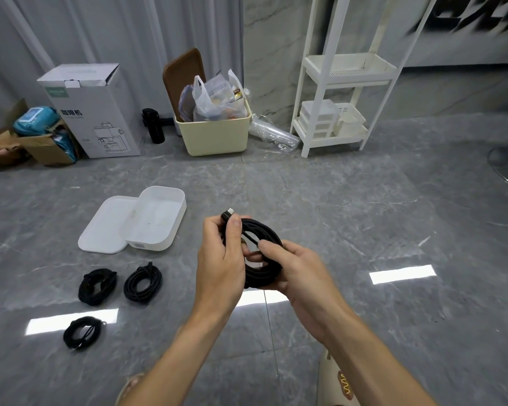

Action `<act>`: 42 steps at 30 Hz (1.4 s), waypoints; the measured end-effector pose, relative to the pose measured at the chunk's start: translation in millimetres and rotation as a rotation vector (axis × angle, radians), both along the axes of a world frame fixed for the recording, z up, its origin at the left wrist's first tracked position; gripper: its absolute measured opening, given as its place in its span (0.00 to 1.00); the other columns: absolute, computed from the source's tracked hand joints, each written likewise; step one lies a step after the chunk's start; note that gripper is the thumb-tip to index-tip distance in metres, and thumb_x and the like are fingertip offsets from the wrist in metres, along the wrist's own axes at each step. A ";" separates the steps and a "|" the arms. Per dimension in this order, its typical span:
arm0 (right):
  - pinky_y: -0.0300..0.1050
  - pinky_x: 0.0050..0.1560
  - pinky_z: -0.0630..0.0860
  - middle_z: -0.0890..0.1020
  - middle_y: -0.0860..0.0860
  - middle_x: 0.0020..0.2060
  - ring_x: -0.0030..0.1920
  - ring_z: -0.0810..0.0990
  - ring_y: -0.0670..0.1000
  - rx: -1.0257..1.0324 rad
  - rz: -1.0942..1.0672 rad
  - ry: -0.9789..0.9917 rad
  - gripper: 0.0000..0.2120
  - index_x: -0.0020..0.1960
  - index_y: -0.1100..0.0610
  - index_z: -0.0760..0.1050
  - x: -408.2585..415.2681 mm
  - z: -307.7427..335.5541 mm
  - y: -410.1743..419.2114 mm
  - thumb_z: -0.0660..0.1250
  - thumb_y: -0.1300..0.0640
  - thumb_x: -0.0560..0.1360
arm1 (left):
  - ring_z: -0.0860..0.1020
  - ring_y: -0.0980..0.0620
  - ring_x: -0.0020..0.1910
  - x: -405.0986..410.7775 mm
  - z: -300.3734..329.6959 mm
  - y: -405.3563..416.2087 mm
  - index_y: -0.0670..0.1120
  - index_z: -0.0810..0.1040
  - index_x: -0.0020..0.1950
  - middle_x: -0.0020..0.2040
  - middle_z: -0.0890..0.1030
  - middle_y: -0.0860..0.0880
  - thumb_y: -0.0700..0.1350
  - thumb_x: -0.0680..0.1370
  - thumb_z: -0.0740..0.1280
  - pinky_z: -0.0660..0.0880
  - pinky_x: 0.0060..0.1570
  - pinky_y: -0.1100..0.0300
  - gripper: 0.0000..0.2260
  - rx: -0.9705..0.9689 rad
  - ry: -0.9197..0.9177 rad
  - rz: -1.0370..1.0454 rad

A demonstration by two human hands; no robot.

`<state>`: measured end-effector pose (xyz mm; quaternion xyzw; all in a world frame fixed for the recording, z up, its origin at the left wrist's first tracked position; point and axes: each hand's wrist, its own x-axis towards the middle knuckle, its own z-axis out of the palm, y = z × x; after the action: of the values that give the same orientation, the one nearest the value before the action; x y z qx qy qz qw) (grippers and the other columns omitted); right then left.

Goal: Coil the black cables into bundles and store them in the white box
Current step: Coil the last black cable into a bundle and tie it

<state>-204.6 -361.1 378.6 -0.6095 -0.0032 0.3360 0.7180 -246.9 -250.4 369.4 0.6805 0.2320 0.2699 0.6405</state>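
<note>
Both the left hand [222,253] and right hand [291,268] gripped a nearly finished cable coil [263,259], right of the white box [156,218]; securing its loose plug end [228,213] likely came next

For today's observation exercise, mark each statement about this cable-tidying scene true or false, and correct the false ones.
1. Both hands hold one black coil. True: the left hand and right hand grip it.
2. Three bundles lie on the floor. True.
3. The white box already holds a bundle. False: no cable is inside.
4. The lid covers the box. False: it lies beside and partly under it.
</note>
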 end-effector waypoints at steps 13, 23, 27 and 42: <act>0.44 0.42 0.82 0.86 0.47 0.43 0.43 0.86 0.47 -0.176 0.064 -0.227 0.11 0.53 0.50 0.79 9.5 -2.6 -6.4 0.74 0.52 0.71 | 0.83 0.55 0.53 -2.3 -2.5 -1.2 0.45 0.77 0.59 0.53 0.85 0.52 0.49 0.84 0.60 0.78 0.50 0.64 0.11 -0.277 0.045 -0.179; 0.48 0.38 0.72 0.75 0.43 0.27 0.29 0.70 0.46 -0.015 -0.013 -0.192 0.09 0.56 0.56 0.82 16.2 5.7 -10.3 0.71 0.55 0.77 | 0.81 0.54 0.55 -3.6 8.5 16.2 0.48 0.81 0.56 0.51 0.85 0.54 0.55 0.74 0.68 0.77 0.55 0.64 0.16 -0.216 0.063 -0.338; 0.47 0.36 0.71 0.73 0.45 0.26 0.28 0.69 0.46 -0.001 -0.020 -0.182 0.08 0.55 0.55 0.82 18.3 6.7 -10.9 0.71 0.56 0.77 | 0.81 0.47 0.56 -5.2 9.2 28.5 0.43 0.82 0.56 0.53 0.84 0.46 0.50 0.73 0.74 0.77 0.60 0.51 0.15 -0.244 0.103 -0.415; 0.36 0.28 0.68 0.72 0.49 0.29 0.26 0.68 0.45 -0.020 0.072 -0.070 0.11 0.56 0.60 0.82 23.2 13.2 -14.1 0.73 0.59 0.74 | 0.74 0.56 0.41 -8.3 15.7 41.4 0.43 0.80 0.47 0.42 0.79 0.50 0.47 0.72 0.69 0.67 0.42 0.61 0.09 -0.310 0.186 -0.551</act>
<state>-181.5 -375.2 391.7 -0.6277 -0.0468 0.3401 0.6987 -255.1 -209.0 385.1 0.6338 0.1349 -0.0156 0.7615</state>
